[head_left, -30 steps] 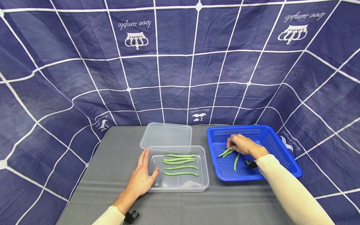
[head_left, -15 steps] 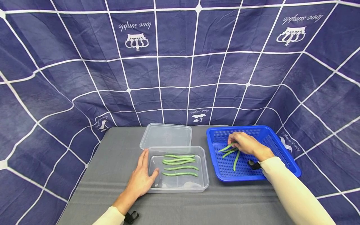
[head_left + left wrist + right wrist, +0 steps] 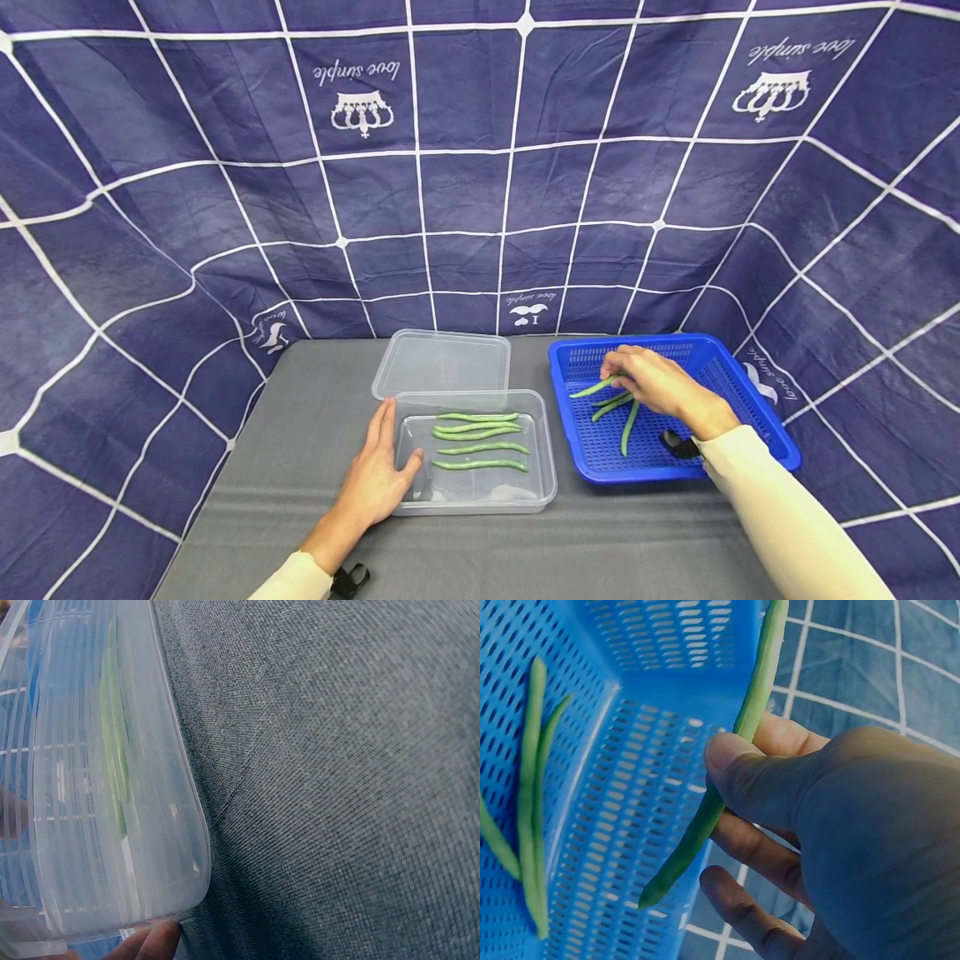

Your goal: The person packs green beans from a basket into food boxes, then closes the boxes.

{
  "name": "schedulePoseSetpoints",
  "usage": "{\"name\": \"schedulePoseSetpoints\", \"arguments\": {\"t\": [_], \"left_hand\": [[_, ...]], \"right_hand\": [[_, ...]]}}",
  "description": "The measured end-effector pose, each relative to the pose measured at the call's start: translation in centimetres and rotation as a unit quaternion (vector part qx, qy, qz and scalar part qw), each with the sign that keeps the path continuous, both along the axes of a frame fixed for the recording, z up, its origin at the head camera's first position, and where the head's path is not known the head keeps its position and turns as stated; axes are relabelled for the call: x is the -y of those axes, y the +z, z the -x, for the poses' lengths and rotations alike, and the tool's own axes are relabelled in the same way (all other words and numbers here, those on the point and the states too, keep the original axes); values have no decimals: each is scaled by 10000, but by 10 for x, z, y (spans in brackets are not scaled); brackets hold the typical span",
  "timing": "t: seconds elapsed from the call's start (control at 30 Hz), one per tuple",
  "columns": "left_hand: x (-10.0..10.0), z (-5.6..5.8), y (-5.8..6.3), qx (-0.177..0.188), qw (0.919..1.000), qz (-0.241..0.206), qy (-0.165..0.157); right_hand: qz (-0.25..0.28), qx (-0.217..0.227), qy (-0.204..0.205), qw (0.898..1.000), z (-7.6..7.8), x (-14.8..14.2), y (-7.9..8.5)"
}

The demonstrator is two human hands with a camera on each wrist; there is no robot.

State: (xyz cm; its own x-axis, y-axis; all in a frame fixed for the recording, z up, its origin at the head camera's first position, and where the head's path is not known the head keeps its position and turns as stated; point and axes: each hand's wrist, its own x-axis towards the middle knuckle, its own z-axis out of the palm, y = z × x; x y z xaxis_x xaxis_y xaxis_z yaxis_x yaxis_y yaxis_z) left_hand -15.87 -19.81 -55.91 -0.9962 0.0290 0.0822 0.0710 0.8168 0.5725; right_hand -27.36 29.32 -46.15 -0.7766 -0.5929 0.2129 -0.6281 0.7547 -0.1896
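Note:
My right hand (image 3: 651,382) pinches one green bean (image 3: 759,679) between thumb and fingers, held above the blue basket (image 3: 567,417). Below it, several more green beans (image 3: 529,795) lie on the basket's perforated floor. On the left, my left hand (image 3: 377,472) rests against the left side of a clear plastic container (image 3: 551,467), thumb over the rim and fingers straight along the outside. Inside that container, several green beans (image 3: 480,464) lie crosswise, roughly parallel. In the left wrist view only fingertips (image 3: 159,941) show, at the container's corner.
A clear lid (image 3: 442,358) lies flat behind the container. Grey cloth (image 3: 300,417) covers the table. A blue curtain (image 3: 465,192) with white lines rises behind and at both sides. The basket stands a short gap right of the container.
My right hand has lifted one bean off the others in the basket and drawn it slightly left. My left hand and the container have stayed in place.

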Motion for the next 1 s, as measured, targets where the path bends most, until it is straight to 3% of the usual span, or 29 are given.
{"name": "schedulePoseSetpoints", "arguments": {"t": [0.5, 1.0], "left_hand": [[0, 0, 0, 62, 10000, 3, 28], [1, 2, -1, 45, 10000, -20, 12]], "right_hand": [[80, -165, 107, 9998, -20, 33, 18], [102, -243, 241, 9994, -39, 61, 22]]}}
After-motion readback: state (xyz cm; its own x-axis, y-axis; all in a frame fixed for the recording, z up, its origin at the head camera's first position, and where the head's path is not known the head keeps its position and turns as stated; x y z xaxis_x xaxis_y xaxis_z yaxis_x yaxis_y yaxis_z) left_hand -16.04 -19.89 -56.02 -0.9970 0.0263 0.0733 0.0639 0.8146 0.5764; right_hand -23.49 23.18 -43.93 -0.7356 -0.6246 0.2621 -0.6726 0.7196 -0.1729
